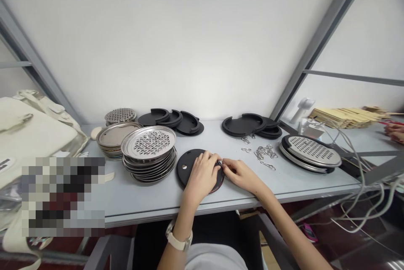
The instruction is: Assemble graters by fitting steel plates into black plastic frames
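A black round plate (187, 161) with a small hole lies on the grey table in front of me. Across its top lies my left hand (203, 172), holding it down, with thumb and fingers close to its right rim. At that rim my right hand (237, 172) is closed in a pinch; a small shiny bit shows by the fingertips, too little to name. To the right are loose metal snap clips (265, 152). On the left stands a stack of round metal graters (150, 146), the top one with its raised teeth upward.
Behind lie black rimmed holders (188, 123) and more black holders (244, 125). Metal discs (118, 133) are stacked at left; a slotted grater (312, 151) rests at right. Beyond the frame post are wooden pieces (341, 117), white cables (360, 169) and another person's hand (395, 132).
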`<state>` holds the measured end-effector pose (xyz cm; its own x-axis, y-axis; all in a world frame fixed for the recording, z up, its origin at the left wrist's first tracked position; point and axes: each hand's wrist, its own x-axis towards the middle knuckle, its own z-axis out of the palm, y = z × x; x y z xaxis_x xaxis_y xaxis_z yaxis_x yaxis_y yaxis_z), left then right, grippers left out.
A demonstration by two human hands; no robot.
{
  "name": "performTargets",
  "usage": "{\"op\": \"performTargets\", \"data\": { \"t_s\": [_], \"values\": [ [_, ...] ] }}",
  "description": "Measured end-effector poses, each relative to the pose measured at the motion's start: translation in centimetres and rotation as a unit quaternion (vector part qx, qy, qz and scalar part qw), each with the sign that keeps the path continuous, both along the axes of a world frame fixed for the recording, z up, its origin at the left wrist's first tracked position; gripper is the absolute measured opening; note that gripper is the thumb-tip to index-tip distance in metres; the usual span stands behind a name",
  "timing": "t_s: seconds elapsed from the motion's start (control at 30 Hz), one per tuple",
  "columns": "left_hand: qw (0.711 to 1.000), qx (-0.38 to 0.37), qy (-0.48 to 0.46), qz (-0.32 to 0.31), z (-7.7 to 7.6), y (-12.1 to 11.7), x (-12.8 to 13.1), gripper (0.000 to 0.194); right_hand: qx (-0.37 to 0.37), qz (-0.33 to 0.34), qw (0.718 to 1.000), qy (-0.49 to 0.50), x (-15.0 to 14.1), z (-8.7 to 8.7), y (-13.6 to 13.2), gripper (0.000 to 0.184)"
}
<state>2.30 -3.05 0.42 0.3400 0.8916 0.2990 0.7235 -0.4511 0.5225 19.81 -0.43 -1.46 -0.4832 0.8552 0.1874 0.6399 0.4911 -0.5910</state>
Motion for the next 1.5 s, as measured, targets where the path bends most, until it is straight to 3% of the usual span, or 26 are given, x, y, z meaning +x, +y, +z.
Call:
{"op": "performTargets", "data": {
  "t_s": [1.5],
  "values": [
    [1.0,0.0,0.016,0.009,0.61,-0.17,0.13,0.017,0.001,0.004,1.0,0.005,0.1,-0.03,0.06,0.023]
  ]
}}
